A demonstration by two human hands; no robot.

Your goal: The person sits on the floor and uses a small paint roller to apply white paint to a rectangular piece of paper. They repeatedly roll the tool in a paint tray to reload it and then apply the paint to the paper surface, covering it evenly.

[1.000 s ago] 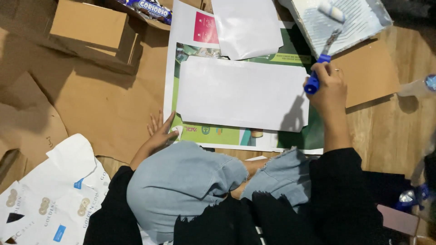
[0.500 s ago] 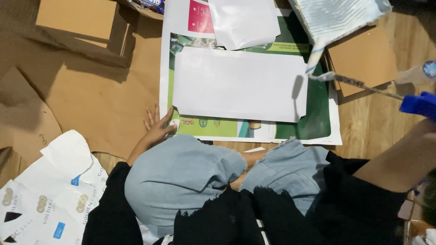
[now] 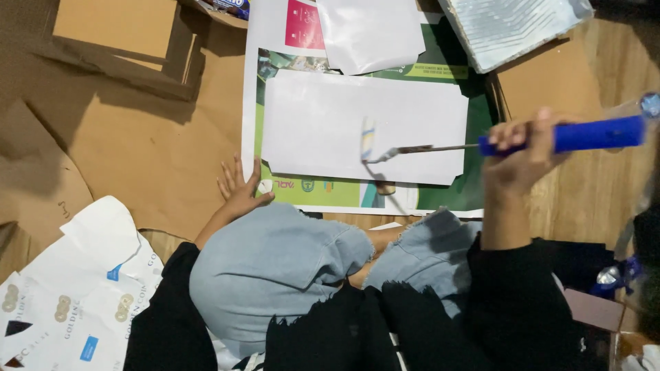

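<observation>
The right hand (image 3: 524, 148) has brought the paint roller (image 3: 369, 137) from the tray (image 3: 512, 27) onto the white sheet (image 3: 323, 124).

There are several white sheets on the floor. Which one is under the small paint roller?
The wide white sheet with notched corners, lying on the green poster. The paint roller in the right hand is over it; the smaller white sheet lies farther away.

Blue roller handle (image 3: 595, 135); white sheet (image 3: 330, 130); green poster (image 3: 474, 178).
</observation>
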